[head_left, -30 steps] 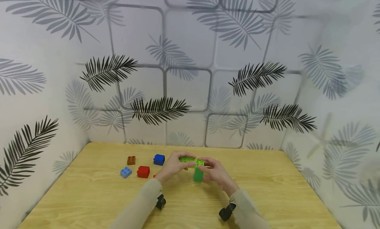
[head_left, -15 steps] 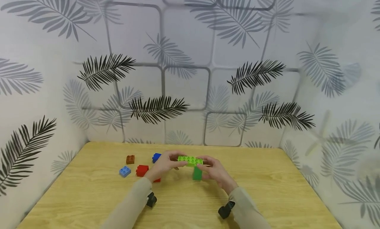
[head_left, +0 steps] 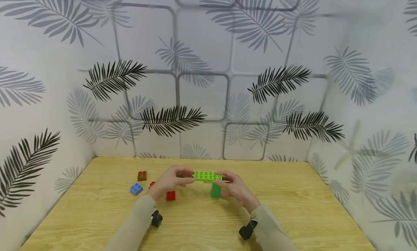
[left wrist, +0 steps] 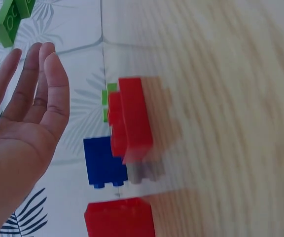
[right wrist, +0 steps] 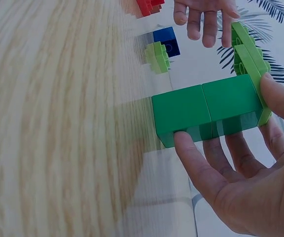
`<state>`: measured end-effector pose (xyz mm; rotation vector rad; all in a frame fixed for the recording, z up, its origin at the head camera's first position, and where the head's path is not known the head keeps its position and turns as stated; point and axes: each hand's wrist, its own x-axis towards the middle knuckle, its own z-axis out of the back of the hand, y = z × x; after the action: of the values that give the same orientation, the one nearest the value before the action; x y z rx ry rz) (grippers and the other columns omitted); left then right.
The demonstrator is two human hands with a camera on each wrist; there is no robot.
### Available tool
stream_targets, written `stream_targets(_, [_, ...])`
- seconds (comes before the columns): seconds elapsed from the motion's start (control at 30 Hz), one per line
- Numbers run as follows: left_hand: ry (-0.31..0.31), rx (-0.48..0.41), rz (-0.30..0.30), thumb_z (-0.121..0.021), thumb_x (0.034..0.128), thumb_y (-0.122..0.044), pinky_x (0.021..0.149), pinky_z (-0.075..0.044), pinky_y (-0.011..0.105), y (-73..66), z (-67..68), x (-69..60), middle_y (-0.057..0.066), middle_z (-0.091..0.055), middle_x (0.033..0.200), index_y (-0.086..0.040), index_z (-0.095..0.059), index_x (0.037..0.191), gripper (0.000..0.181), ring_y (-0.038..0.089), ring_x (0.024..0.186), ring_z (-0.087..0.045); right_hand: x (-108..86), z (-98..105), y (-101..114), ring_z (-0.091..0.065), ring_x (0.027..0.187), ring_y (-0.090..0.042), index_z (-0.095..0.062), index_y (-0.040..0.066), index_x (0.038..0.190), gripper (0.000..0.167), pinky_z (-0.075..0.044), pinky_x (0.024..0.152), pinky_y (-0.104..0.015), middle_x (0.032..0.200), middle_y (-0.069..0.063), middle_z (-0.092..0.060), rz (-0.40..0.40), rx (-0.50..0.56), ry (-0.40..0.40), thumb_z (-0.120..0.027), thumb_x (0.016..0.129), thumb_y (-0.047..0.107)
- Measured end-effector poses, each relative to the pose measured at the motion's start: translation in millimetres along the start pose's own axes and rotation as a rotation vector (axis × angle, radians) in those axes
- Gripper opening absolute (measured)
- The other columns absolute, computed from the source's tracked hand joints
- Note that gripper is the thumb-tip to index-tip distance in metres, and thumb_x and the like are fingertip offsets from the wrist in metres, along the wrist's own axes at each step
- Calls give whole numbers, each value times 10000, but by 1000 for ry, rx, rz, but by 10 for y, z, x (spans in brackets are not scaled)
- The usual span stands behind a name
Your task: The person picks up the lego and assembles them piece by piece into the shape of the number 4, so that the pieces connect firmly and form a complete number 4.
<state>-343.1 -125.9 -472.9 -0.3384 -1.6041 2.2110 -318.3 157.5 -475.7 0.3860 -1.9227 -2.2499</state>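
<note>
A stack of two dark green bricks, topped by long light green bricks that jut out to the left, stands upright on the table. My right hand holds this stack from the right, its thumb on the light green top and its fingers along the dark green side. Apart from the stack's left end, my left hand hovers with loosely bent fingers and holds nothing. Below it a red brick lies on the table. A blue brick is visible in both wrist views but hidden in the head view.
Left of my left hand lie a brown brick, a light blue brick and another red brick, partly covered by the hand. A small light green brick sits near the blue one. A patterned wall rises behind the table.
My left hand has let go of the light green top and drawn away to the left, uncovering the nearer red brick and covering the blue one. The right hand stays on the stack.
</note>
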Motion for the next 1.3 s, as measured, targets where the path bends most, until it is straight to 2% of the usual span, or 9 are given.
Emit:
stream_targets(0.13, [24,43,-9,-726,898,-284,880,-559,368,38,87,-46,150,-655,1238,-40,-635,1270,453,200,1061,-650,-4,3,4,-384,1373,-393,-539,112,1397,541,-553,891,-464,1491,-218,-385,4,-1,4,-686,924,330])
stream_targets(0.33, [20,146,-3,-744,882,-232,856,-556,332,103,178,-87,137,-686,1180,-16,-665,1214,404,177,1025,-651,-11,1,4,-423,1344,-372,-562,137,1376,517,-558,880,-460,1472,-201,-414,3,-2,-7,-692,918,340])
stream_targets(0.53, [34,246,-20,-751,867,-141,883,-552,383,162,262,-150,145,-703,1134,-11,-701,1133,301,211,998,-667,-10,-1,-21,-452,1323,-377,-564,149,1373,505,-557,882,-468,1457,-212,-430,12,-13,-6,-681,925,349])
stream_targets(0.77, [73,288,-23,-747,851,-59,863,-560,383,129,327,-218,175,-708,1093,27,-697,1126,292,212,958,-670,-12,6,0,-484,1296,-347,-568,156,1371,490,-557,885,-462,1439,-204,-447,11,-20,-7,-674,931,345])
stream_targets(0.97, [127,335,10,-762,802,7,863,-553,383,112,335,-254,130,-709,1092,-5,-704,1111,315,225,984,-658,-36,5,8,-487,1293,-343,-563,155,1377,494,-551,900,-466,1439,-211,-434,8,-5,2,-673,933,340])
stream_targets(1.13, [173,405,44,-804,733,23,801,-526,349,49,299,-254,79,-710,1017,-47,-723,1070,354,208,918,-621,-22,14,-2,-466,1315,-359,-565,163,1377,492,-554,896,-456,1452,-209,-421,3,1,0,-674,932,341])
stream_targets(1.3, [188,487,84,-809,699,56,755,-495,315,32,257,-237,38,-665,979,-103,-731,1028,374,192,882,-565,-10,15,-7,-439,1333,-370,-563,155,1377,505,-558,884,-456,1461,-213,-413,4,-5,-1,-678,927,351])
